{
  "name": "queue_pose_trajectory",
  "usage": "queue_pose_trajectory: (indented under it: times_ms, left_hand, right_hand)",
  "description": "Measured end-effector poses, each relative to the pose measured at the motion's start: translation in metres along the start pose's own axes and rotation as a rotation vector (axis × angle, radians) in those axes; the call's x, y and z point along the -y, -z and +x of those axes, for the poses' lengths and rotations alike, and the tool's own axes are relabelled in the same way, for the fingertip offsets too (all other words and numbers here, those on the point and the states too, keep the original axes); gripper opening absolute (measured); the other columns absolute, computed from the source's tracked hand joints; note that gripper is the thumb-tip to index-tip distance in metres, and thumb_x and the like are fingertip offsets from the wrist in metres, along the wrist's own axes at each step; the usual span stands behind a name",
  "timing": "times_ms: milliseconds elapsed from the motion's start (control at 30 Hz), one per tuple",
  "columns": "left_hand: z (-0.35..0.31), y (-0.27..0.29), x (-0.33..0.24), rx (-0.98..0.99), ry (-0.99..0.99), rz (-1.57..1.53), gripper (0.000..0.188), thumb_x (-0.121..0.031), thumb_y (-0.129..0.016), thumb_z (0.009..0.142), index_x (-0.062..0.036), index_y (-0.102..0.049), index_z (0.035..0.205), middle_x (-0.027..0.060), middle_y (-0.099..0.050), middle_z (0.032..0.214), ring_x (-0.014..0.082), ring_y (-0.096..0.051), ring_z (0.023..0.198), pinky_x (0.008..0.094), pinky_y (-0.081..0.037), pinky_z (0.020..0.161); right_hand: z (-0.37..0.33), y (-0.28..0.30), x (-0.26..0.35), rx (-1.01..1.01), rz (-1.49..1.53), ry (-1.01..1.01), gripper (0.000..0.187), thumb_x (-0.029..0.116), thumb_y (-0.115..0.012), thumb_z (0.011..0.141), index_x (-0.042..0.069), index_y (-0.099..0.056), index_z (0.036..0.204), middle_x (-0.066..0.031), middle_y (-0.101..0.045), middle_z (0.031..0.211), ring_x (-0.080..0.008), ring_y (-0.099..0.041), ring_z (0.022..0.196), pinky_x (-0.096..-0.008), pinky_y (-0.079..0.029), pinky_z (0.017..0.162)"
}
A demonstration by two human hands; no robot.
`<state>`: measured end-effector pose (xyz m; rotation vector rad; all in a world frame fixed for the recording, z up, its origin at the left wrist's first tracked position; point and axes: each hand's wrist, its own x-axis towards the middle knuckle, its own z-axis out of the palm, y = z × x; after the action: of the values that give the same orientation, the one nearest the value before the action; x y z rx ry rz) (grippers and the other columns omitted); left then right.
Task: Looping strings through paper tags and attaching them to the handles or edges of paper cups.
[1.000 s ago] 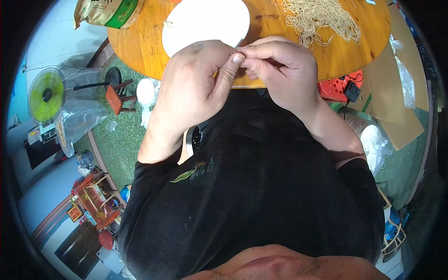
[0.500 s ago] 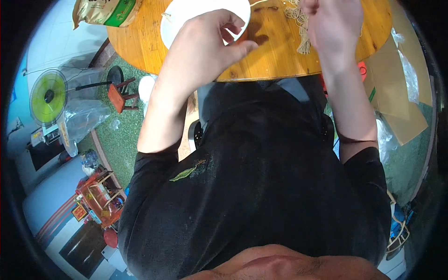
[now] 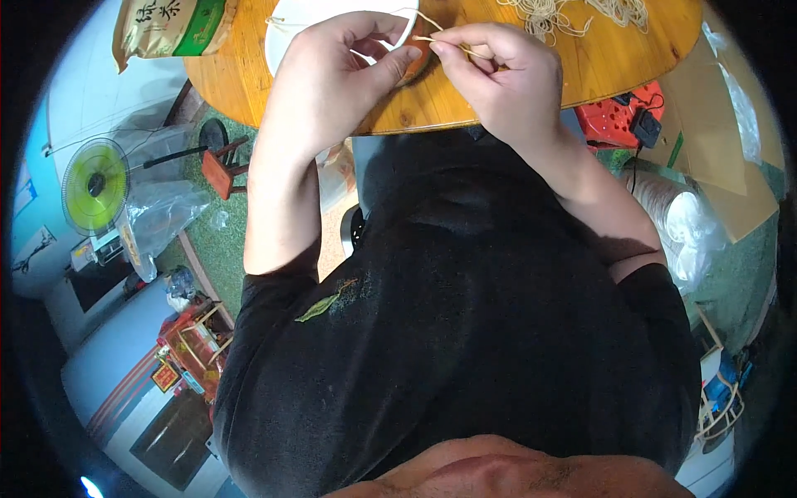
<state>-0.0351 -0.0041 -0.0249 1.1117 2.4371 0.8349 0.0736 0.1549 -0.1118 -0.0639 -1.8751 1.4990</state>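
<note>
A white bowl [image 3: 285, 46] stands at the table's near side, partly covered by my left hand [image 3: 332, 79]. The fingers of that hand curl over the bowl's rim with the thumb outside, its tip close to a thin beige cord. My right hand [image 3: 515, 79] pinches the cord [image 3: 425, 38] between thumb and fingertips, just right of the rim. The cord loops from the bowl's rim toward the right hand. Another bit of cord [image 3: 275, 21] shows at the bowl's left rim. Beyond the right hand lies a tangled bundle of beige cords [image 3: 540, 18].
The round wooden table [image 3: 614, 79] carries a beige-and-green bag [image 3: 178, 29] at its far left. A green fan [image 3: 95, 183] and a small reddish stool [image 3: 218, 173] stand left. On the right are a red stool [image 3: 610, 120], cardboard [image 3: 714, 158] and a plastic-wrapped white stack [image 3: 685, 216].
My right hand has come left and down from above the cord bundle to the bowl's rim, where it pinches the cord. The left hand stays at the rim, its thumb now nearer the fingers.
</note>
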Motion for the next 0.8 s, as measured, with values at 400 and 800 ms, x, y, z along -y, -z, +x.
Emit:
queue_pose_trajectory:
  times_ms: [400,800]
  left_hand:
    - [0.003,-0.002,0.005,0.042,-0.004,-0.208,0.025,-0.006,-0.072,0.098,0.0023,-0.07,0.121,0.0039,-0.074,0.098,0.0087,-0.068,0.088,0.0242,-0.057,0.081]
    - [0.004,-0.001,0.005,0.053,-0.018,-0.186,0.027,-0.008,-0.073,0.098,0.0025,-0.07,0.122,0.0039,-0.073,0.096,0.0086,-0.067,0.088,0.0239,-0.056,0.081]
  right_hand:
    - [-0.002,-0.006,-0.007,0.01,0.08,-0.069,0.01,0.001,-0.078,0.091,-0.001,-0.077,0.1,0.0089,-0.052,0.06,0.0023,-0.041,0.056,-0.0191,-0.029,0.05]
    - [-0.005,-0.01,-0.021,-0.037,0.227,-0.096,0.009,0.0,-0.076,0.093,-0.002,-0.076,0.102,0.0085,-0.056,0.066,0.0024,-0.044,0.058,-0.018,-0.031,0.051]
